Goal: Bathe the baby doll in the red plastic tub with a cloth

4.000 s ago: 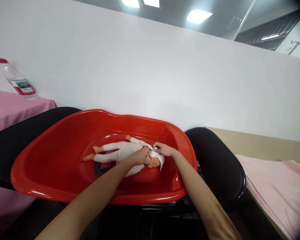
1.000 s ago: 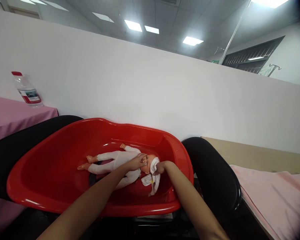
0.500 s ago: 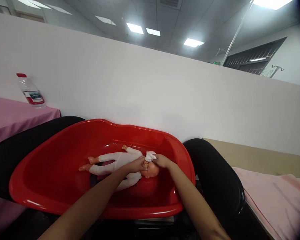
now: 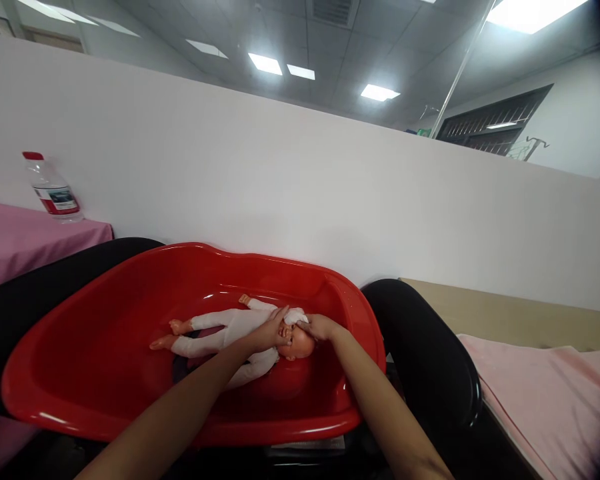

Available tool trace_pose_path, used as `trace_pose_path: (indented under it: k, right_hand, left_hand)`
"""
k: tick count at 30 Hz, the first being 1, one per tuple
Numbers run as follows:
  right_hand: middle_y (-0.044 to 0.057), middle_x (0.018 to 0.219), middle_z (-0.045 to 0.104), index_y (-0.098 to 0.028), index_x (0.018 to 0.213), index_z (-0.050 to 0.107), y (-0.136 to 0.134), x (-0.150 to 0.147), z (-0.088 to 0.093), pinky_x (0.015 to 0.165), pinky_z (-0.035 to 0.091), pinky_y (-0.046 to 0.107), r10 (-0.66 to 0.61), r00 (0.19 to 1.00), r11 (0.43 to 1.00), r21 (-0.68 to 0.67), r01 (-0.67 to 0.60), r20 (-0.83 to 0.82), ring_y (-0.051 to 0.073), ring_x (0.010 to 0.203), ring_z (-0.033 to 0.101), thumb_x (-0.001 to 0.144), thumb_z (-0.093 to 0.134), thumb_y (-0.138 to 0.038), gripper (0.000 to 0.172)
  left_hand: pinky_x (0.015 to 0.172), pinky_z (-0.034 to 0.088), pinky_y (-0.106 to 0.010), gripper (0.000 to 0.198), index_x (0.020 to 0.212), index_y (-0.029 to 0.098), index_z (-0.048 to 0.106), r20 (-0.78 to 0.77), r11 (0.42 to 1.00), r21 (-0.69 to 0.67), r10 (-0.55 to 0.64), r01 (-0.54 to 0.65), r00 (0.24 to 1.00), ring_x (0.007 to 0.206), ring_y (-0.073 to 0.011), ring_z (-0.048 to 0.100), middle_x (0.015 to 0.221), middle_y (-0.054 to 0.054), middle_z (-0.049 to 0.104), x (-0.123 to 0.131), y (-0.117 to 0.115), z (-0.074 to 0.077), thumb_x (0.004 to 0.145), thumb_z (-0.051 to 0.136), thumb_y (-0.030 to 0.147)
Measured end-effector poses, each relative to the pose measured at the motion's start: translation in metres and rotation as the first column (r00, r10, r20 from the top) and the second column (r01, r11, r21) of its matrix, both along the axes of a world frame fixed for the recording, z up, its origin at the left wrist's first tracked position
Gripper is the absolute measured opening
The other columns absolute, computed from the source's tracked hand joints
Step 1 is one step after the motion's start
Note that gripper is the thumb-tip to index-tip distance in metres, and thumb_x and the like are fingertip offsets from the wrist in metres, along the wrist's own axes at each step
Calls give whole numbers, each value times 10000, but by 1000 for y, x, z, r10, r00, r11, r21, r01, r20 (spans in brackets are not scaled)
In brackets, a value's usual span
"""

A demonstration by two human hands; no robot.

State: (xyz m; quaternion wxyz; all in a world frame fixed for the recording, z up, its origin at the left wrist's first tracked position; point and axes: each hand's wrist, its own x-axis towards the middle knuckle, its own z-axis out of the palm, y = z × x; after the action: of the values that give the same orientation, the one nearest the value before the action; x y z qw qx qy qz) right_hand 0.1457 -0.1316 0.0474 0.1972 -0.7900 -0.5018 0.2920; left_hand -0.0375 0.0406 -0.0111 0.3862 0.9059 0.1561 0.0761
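Observation:
A baby doll [image 4: 235, 325] in white clothes lies face up in a red baby bathtub [image 4: 105, 293], its bare head [image 4: 301, 343] toward the right. My left hand [image 4: 269, 333] is closed about the doll's chin and jaw, thumb on the near cheek and fingers on the far side. Between the fingers of my right hand [image 4: 321, 327] is a small white cloth [image 4: 295, 315], bunched at the far side of the doll's face. My right fingertips rest close to the doll's eye area. Part of the face is hidden by both hands.
Dark, reddish material [image 4: 181, 368] lies under the doll. Black padded supports [image 4: 423, 347] flank the tub. A bottle with a red cap [image 4: 55, 193] stands on a pink-covered surface at left. Pink cloth [image 4: 545, 380] lies at right. A white wall [image 4: 280, 180] rises behind.
The view has shifted slightly. My right fingers have come lower and nearer over the doll's face with the white cloth. My left hand keeps its hold at the chin.

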Motion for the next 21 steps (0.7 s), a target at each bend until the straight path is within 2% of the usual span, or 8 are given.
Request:
trace_pose_path:
  k: [3,4,6,8,11,15,18,21]
  right_hand:
    - [102,1476,899,-220,1429,889,5,-1,0,1227,613,399,122,992,992,51,-119,-39,328,1342,839,1229,645,-437,383]
    - [102,1487,894,-216,1436,881,6,0,-1,1241,607,404,152,988,986,78,-148,-42,327,1355,832,1223,650,-418,373]
    - [122,1517,872,-198,1469,855,7,1,-3,1264,595,416,167,986,978,129,-165,-9,333,1382,813,1194,713,-408,374]
    - [173,1602,813,-164,1545,805,7,4,-5,1307,571,436,121,991,980,153,-128,59,358,1460,770,1128,835,-419,490]
    - [262,1722,698,-108,1666,702,6,7,-8,1361,537,478,7,995,995,93,-17,104,418,1593,687,1001,997,-452,805]
    - [279,1774,654,-112,1767,601,4,8,-9,1363,545,508,-81,997,996,-34,81,10,448,1615,673,875,1095,-434,1068]
    - [260,1782,662,-145,1773,604,4,7,-8,1373,539,529,-38,999,999,-35,38,-10,449,1618,675,886,1081,-428,1047]
    - [288,1808,632,-120,1784,597,4,5,-5,1381,529,545,8,999,996,-92,-5,34,474,1644,658,985,997,-492,968]
  left_hand:
    - [1491,383,-495,1133,1891,160,484,-9,996,87,-4,4,1000,1865,-454,341,2043,-239,289,6,3,-4,840,880,309]
    - [1520,321,-534,1046,1832,166,558,-28,991,130,-29,32,999,1866,-455,330,2029,-236,328,8,3,-2,850,884,315]
    - [1535,257,-544,744,1645,185,709,-47,981,188,-50,58,998,1803,-436,421,1886,-220,565,9,1,3,936,854,355]
    - [1504,296,-506,441,1417,204,791,-41,977,211,-10,19,999,1683,-422,537,1633,-205,760,7,-2,12,1018,807,391]
    - [1409,396,-477,150,1161,230,796,-45,960,267,105,-89,994,1576,-421,601,1450,-198,818,3,-8,30,1063,732,325]
    - [1368,401,-493,175,1106,192,781,-8,869,395,327,-297,945,1530,-400,608,1442,-205,822,-5,-6,56,1093,608,211]
    - [1250,479,-463,279,1139,138,771,23,802,367,499,-472,866,1345,-362,679,1338,-206,822,-13,4,69,1137,504,217]
    - [1120,521,-458,344,1192,159,783,6,831,257,509,-493,861,1209,-359,708,1200,-151,821,-18,15,74,1167,456,263]
